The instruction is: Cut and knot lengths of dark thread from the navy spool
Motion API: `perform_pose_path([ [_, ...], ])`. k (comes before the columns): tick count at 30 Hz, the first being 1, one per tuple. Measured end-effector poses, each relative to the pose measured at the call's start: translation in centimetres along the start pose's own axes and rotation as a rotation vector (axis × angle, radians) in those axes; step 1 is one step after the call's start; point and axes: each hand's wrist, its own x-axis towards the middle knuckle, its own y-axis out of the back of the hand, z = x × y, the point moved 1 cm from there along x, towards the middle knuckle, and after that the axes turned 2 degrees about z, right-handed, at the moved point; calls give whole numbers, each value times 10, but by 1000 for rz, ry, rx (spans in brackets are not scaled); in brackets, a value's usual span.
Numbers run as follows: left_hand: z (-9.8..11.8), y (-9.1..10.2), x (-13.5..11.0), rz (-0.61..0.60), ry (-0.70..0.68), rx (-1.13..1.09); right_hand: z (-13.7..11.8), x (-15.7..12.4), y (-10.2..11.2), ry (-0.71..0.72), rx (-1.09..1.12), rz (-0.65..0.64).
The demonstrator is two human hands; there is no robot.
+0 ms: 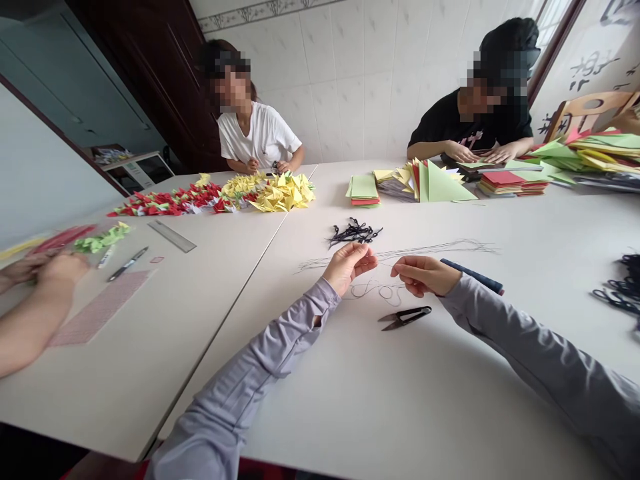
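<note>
Grey sleeves reach across the white table to the left hand and right hand, both pinched narrow on a fine thread above it, light and limp, best held close between fingertips.

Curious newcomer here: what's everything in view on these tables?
thin thread: many strands, dark, across the middle of the near table
twisted cords: two piles, black, mid-table and at the right edge
thread snips: one pair, black, mid-table
marker-like stick: one, dark blue, right of mid-table
folded paper pieces: many, red, green, yellow, far left table
paper sheets: several stacks, green, yellow, red, far right
ruler: one, clear, left table
pen: one, black, left table
co-workers: three, two opposite, one at left
left hand: one, pinching thread
right hand: one, pinching thread
grey sleeves: two, on both arms
</note>
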Motion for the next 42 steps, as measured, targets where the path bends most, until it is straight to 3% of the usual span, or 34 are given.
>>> perform_pose_path([
  [7, 3, 13, -6, 70, -14, 25, -10, -11, 13, -11, -83, -18],
  [11, 4, 18, -9, 135, -10, 74, -13, -18, 27, 16, -196, 66],
  [16, 5, 18, -11, 190, 2, 145, -7, -18, 29, 73, -633, 281],
  [19, 6, 12, -14, 193, 16, 190, -8, -20, 20, 259, -923, 497],
  [21, 7, 5, -16, 187, 12, 212, -11, -22, 11, 407, -979, 606],
  [23, 7, -2, -18, 169, 0, 229, -14, -23, -1, 499, -945, 609],
  [25, 6, -8, -20, 142, -22, 255, -15, -21, -14, 506, -858, 521],
  [29, 4, -15, -24, 110, -75, 314, -7, -15, -36, 290, -629, 236],
  [31, 4, -16, -25, 114, -89, 324, 0, -12, -41, 209, -556, 177],
  [38, 4, -17, -28, 119, -82, 296, 10, -5, -37, 241, -381, 263],
  [42, 0, -19, -28, 122, -60, 273, 9, -4, -31, 256, -297, 451],
])
